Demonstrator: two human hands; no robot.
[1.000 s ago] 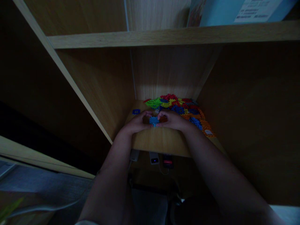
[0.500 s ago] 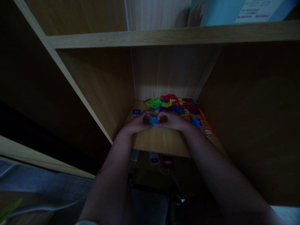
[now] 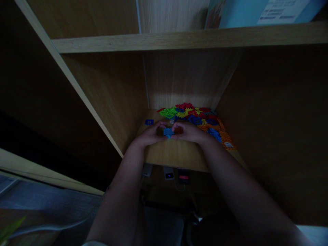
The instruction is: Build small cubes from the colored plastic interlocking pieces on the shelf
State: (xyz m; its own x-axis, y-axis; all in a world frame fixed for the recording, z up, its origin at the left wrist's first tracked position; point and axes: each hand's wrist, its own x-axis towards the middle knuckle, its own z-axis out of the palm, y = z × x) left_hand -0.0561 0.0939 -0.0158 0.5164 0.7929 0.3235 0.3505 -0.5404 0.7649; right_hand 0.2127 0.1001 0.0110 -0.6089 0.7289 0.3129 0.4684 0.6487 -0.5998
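Between my two hands is a light-blue plastic building piece [image 3: 168, 132] with toothed edges, held just above the wooden shelf [image 3: 174, 153]. My left hand [image 3: 154, 132] pinches its left side with thumb and fingers. From the right, my right hand [image 3: 186, 131] grips the opposite side the same way. Beyond my right hand lies a heap of interlocking plastic pieces [image 3: 188, 112] in red, green, yellow, blue and orange. A single dark-blue piece [image 3: 149, 122] lies apart, behind my left hand. A small pale piece [image 3: 172, 121] rests just past my fingers.
Side panels [image 3: 110, 85] of the cabinet close in on the left and right. An upper shelf [image 3: 164, 41] crosses overhead, carrying a light-blue box [image 3: 238, 15]. Below the front edge are a white device with a lit display [image 3: 169, 175] and a dark device [image 3: 183, 177], with a cable.
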